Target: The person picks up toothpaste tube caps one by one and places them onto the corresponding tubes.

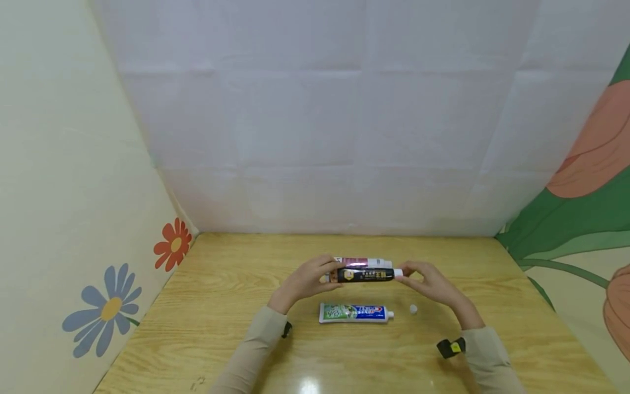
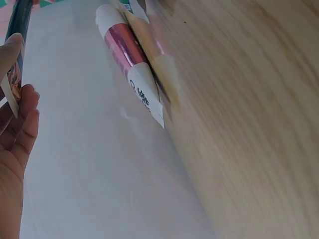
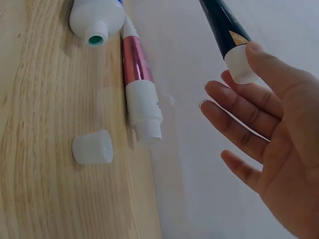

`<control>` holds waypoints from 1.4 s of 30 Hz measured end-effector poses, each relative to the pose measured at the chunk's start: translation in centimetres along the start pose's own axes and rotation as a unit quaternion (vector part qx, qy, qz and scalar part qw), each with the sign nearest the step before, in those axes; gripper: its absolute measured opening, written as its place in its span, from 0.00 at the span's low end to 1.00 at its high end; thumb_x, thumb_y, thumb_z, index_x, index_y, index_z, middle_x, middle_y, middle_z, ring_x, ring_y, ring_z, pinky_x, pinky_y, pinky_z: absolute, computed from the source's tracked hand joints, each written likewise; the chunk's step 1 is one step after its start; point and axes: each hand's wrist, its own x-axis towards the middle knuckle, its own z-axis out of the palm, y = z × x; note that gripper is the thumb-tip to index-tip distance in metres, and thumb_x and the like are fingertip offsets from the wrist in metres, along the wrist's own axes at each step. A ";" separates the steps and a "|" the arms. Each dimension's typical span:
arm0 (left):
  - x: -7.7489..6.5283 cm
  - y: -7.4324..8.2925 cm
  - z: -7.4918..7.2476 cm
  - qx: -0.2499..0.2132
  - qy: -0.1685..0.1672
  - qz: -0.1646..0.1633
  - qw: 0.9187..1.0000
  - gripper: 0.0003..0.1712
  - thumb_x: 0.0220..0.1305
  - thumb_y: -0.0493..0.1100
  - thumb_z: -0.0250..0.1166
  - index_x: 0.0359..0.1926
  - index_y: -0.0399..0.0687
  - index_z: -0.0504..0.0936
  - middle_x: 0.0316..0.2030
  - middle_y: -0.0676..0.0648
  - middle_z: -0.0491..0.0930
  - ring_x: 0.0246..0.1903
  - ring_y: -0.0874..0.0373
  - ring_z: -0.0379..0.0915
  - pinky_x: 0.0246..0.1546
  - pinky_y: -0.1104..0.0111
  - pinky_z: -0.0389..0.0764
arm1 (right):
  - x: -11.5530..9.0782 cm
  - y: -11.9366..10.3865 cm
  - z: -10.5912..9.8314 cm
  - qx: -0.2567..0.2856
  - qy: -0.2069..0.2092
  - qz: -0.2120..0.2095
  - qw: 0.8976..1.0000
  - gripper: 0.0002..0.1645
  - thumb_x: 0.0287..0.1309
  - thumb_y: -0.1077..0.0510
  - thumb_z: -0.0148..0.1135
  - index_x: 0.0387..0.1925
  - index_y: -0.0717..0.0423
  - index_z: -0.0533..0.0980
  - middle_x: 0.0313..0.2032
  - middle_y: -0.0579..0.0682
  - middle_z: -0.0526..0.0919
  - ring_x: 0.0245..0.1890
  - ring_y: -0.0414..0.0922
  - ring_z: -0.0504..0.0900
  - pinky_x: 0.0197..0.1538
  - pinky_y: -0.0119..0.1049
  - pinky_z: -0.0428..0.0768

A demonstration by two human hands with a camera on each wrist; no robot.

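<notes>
Above the table, my left hand [image 1: 311, 278] grips the flat end of a black toothpaste tube [image 1: 366, 274], held level. At the tube's other end, my right hand [image 1: 429, 282] pinches its white cap [image 3: 241, 64] between thumb and index finger; the other fingers are spread in the right wrist view. A green and blue toothpaste tube [image 1: 353, 313] lies nearer on the table with its nozzle bare, the green opening showing in the right wrist view. Beside that nozzle is a loose white cap [image 1: 413, 309]. Behind the black tube lies a pink and white tube [image 3: 137, 64], its cap on.
The wooden table [image 1: 236, 257] meets a white cloth backdrop [image 1: 295, 137] at the back. Flower-patterned panels [image 1: 113, 309] stand on both sides. Each wrist carries a small dark camera [image 1: 450, 347].
</notes>
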 end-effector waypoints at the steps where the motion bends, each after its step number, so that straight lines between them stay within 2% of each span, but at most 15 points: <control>1: -0.1 0.0 0.1 -0.003 -0.003 -0.003 1.000 0.29 0.50 0.46 0.72 0.52 0.41 0.77 0.37 0.52 0.75 0.33 0.67 0.69 0.38 0.80 0.74 | 0.0 0.0 0.0 0.000 -0.002 -0.001 1.000 0.11 0.60 0.50 0.59 0.42 0.48 0.78 0.35 0.39 0.80 0.36 0.36 0.77 0.42 0.40 0.78; 9: -0.6 -0.1 0.4 -0.002 -0.051 -0.038 0.998 0.26 0.51 0.46 0.71 0.52 0.43 0.78 0.37 0.53 0.76 0.34 0.65 0.71 0.37 0.76 0.75 | -0.1 0.6 0.4 -0.002 -0.015 -0.004 1.000 0.15 0.61 0.49 0.58 0.45 0.51 0.77 0.36 0.40 0.80 0.38 0.37 0.77 0.45 0.49 0.78; 17: -0.6 -0.3 0.4 0.006 -0.072 -0.024 0.997 0.24 0.55 0.47 0.68 0.51 0.43 0.77 0.38 0.52 0.76 0.36 0.64 0.72 0.40 0.76 0.76 | -0.2 1.4 0.8 0.002 -0.022 -0.011 1.000 0.15 0.61 0.50 0.57 0.44 0.54 0.77 0.36 0.42 0.79 0.38 0.39 0.77 0.44 0.48 0.79; 21: -0.6 -0.3 0.5 0.009 -0.086 -0.032 0.996 0.23 0.56 0.48 0.67 0.51 0.43 0.77 0.40 0.51 0.77 0.38 0.64 0.73 0.43 0.75 0.76 | -0.2 1.8 1.0 -0.001 -0.025 -0.016 1.000 0.16 0.62 0.50 0.57 0.45 0.56 0.77 0.36 0.44 0.79 0.37 0.40 0.77 0.43 0.48 0.79; 29: -0.6 -0.2 1.2 0.055 -0.155 -0.068 0.984 0.23 0.59 0.53 0.63 0.54 0.49 0.77 0.41 0.55 0.78 0.39 0.65 0.75 0.43 0.75 0.77 | -0.1 2.7 1.4 -0.006 -0.038 -0.011 0.999 0.17 0.62 0.49 0.56 0.44 0.57 0.78 0.35 0.44 0.79 0.37 0.40 0.77 0.43 0.45 0.79; 36: -0.5 -0.1 1.3 0.063 -0.175 -0.089 0.979 0.23 0.59 0.53 0.63 0.53 0.50 0.77 0.41 0.55 0.78 0.39 0.65 0.75 0.43 0.73 0.77 | 0.0 3.1 1.5 -0.006 -0.054 0.009 0.999 0.19 0.62 0.47 0.55 0.44 0.57 0.77 0.36 0.44 0.79 0.38 0.41 0.77 0.44 0.46 0.79; 42: -0.4 0.0 1.4 0.062 -0.200 -0.110 0.972 0.23 0.60 0.55 0.61 0.53 0.51 0.77 0.42 0.54 0.78 0.38 0.65 0.75 0.43 0.73 0.77 | 0.0 3.0 1.6 -0.008 -0.063 0.025 0.998 0.17 0.62 0.46 0.55 0.42 0.54 0.77 0.36 0.44 0.78 0.38 0.41 0.76 0.44 0.36 0.78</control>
